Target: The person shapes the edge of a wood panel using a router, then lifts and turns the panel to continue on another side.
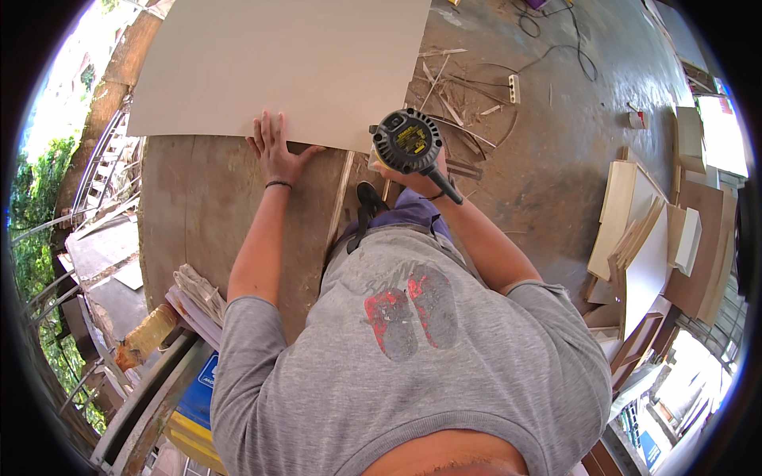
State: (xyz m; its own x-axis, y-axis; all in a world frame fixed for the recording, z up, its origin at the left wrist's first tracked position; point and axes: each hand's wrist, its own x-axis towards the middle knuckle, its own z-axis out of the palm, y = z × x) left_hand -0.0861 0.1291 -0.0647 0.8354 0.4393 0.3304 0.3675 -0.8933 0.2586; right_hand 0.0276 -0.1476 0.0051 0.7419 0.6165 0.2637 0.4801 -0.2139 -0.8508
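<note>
A large pale grey panel (286, 67) lies on the brown wooden workbench (206, 198), its near edge facing me. My left hand (278, 151) rests across that edge, fingers spread on the panel and thumb stretched out to the right. My right hand (401, 178) is wrapped round a trim router (407, 141) at the panel's near right corner. The router has a black round top with a yellow label, and its cord sleeve points back toward my forearm. Its body hides most of my right fingers, and its base and bit are out of sight.
Wood offcuts (448, 99) and a cord lie on the floor right of the panel, beside a white power strip (514, 89). Boards (647, 246) are stacked at the far right. A blue and yellow container (194, 404) stands at the lower left. My shoe (369, 196) shows beside the bench.
</note>
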